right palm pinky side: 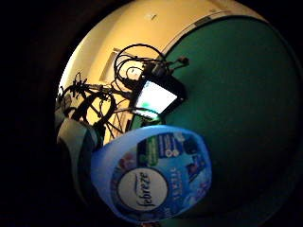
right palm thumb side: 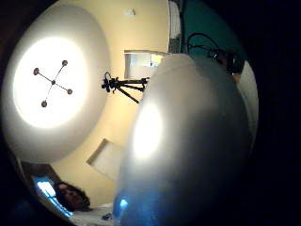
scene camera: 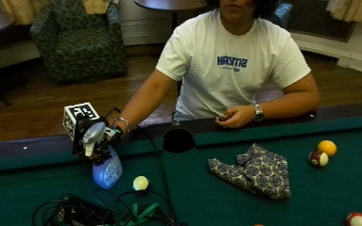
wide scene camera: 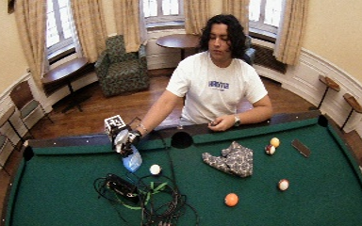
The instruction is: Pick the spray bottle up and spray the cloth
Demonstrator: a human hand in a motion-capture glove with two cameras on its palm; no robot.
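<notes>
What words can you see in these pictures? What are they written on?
"febreze": on the round white badge of the spray bottle's label, in the little finger side palm view.
Smaller print on the blue label beside the badge: too blurred to read.
Dark blue word on the chest of the person's white T-shirt: too blurred to read for sure.
No readable numbers on the pool balls.

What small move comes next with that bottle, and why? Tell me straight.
Probably carry the spray bottle across toward the patterned cloth. The gloved right hand already grips the bottle by its top and has it tilted above the green felt, while the cloth lies apart, crumpled, farther along the table, so the nozzle looks too far away to wet it.
</notes>
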